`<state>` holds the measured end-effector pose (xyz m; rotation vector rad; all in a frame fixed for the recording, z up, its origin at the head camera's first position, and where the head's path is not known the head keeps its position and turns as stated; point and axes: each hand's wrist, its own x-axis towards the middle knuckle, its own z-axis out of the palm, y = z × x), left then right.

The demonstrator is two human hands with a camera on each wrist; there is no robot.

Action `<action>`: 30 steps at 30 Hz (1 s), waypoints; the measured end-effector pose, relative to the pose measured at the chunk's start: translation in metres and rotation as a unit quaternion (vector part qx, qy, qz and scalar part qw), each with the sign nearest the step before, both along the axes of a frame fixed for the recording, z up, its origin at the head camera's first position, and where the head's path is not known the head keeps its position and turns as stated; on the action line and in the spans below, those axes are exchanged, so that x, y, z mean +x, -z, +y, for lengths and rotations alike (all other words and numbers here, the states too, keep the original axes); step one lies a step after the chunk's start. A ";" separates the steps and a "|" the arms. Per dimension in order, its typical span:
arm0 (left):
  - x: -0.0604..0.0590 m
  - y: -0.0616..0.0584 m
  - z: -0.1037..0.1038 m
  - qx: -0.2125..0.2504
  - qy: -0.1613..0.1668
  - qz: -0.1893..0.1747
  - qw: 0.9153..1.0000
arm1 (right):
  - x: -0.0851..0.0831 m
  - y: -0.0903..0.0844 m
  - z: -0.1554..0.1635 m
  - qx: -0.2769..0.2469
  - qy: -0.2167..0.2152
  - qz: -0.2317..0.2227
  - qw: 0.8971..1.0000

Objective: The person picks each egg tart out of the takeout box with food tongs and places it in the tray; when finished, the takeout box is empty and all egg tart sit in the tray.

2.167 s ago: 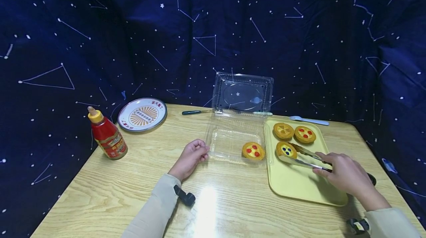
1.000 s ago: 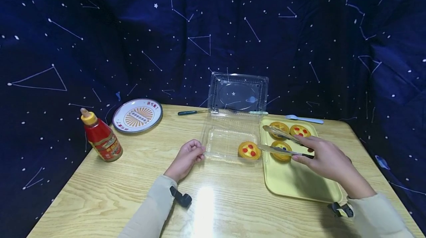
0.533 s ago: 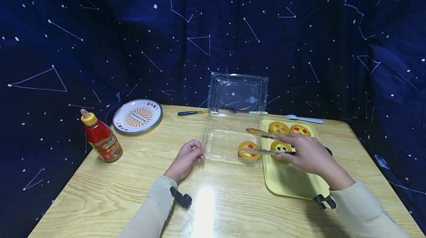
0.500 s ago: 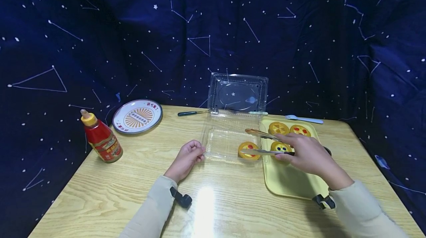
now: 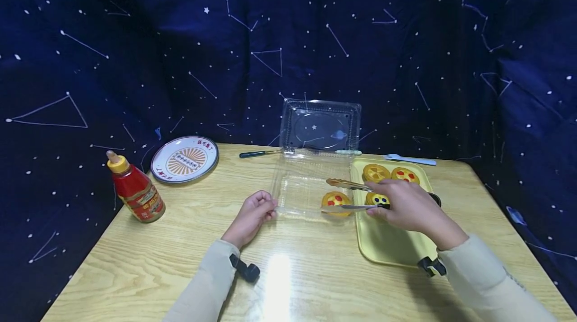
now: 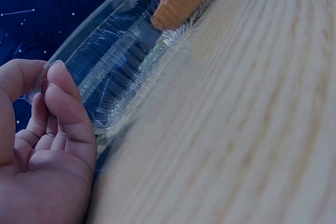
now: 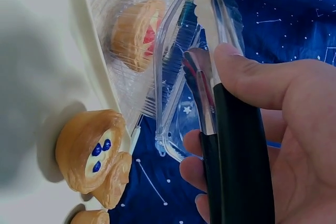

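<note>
My left hand (image 5: 252, 216) pinches the near-left rim of a clear plastic clamshell box (image 5: 292, 192), its lid standing up behind. Inside, at the right, sits a tart with red dots (image 5: 335, 199). My right hand (image 5: 411, 208) holds metal tongs (image 7: 240, 145) by their black handles, thumb on one side and fingers on the other. The tong arms are spread, with nothing between the tips; the nearer arm overlaps the red-dotted tart in the head view. A tart with blue dots (image 7: 92, 150) lies on the yellow tray (image 5: 396, 244), partly hidden by my right hand in the head view.
Two more tarts, one plain-topped (image 5: 376, 172) and one red-dotted (image 5: 405, 175), lie at the tray's back. Behind are a light blue fork (image 5: 410, 159) and a dark-handled tool (image 5: 253, 153). A plate (image 5: 185, 159) and a red sauce bottle (image 5: 137, 192) stand left.
The tongs, earlier around the blue-dotted tart, have opened and moved left with my right hand to over the box. That tart stays on the tray. My left hand keeps its hold.
</note>
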<state>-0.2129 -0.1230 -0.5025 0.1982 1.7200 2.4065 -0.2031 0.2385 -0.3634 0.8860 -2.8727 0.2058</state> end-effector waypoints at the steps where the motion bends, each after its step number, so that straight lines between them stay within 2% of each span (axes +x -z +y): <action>1: 0.000 0.000 0.001 0.000 0.000 0.001 1.000 | 0.000 -0.001 0.000 0.005 -0.001 0.001 1.000; 9: -0.003 0.001 0.007 0.001 0.013 0.002 1.000 | 0.001 -0.006 0.001 0.029 -0.005 0.008 1.000; 17: 0.000 -0.002 -0.001 -0.011 -0.011 -0.001 1.000 | -0.009 -0.008 -0.010 0.050 -0.010 0.001 0.999; 30: -0.002 0.000 -0.001 -0.016 -0.011 -0.004 1.000 | -0.009 -0.006 -0.016 0.080 -0.002 0.008 0.997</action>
